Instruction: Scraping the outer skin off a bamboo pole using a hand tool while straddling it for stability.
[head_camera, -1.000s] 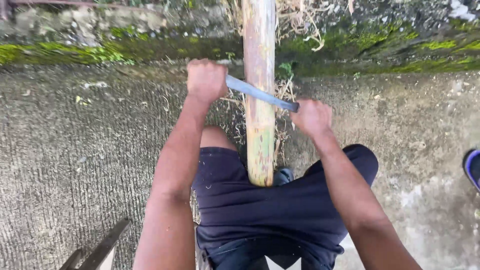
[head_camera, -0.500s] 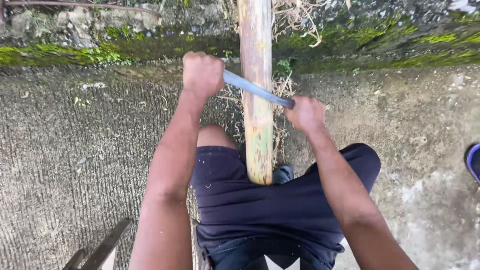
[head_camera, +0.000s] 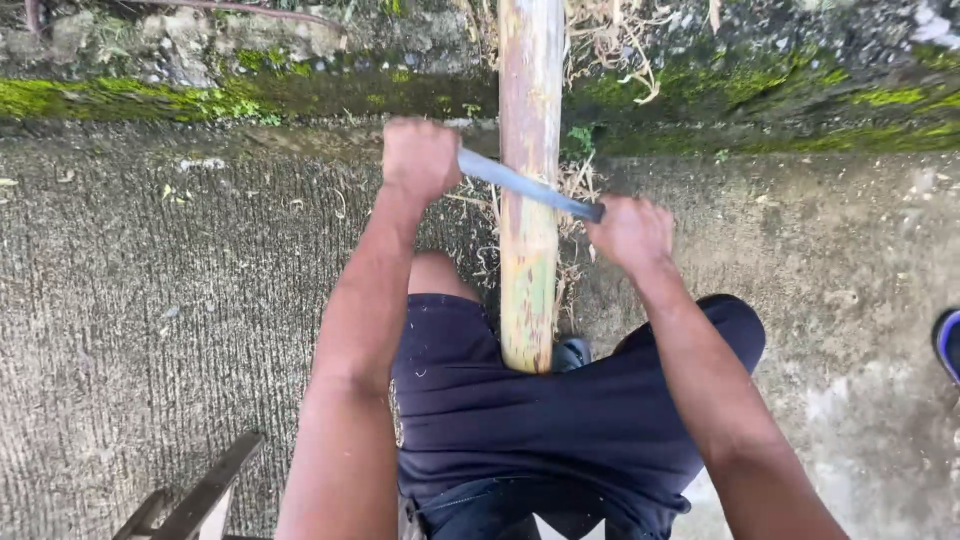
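A long bamboo pole (head_camera: 530, 120), yellow-green and partly scraped, runs away from me between my knees. A grey metal blade (head_camera: 525, 185) lies across it. My left hand (head_camera: 420, 158) is closed on the blade's left end. My right hand (head_camera: 630, 232) grips the other end, just right of the pole. Thin dry shavings (head_camera: 580, 180) lie around the pole on the concrete. The pole's near end (head_camera: 528, 345) rests against my dark shorts.
Rough concrete ground (head_camera: 150, 300) spreads to both sides. A mossy stone edge (head_camera: 150, 95) with dry plant litter runs along the far side. A dark wooden stool or frame (head_camera: 200, 495) shows at the lower left. A blue object (head_camera: 948, 345) peeks in at the right edge.
Both hands and the blade have slid a little farther along the pole, away from me. The pole stays in place.
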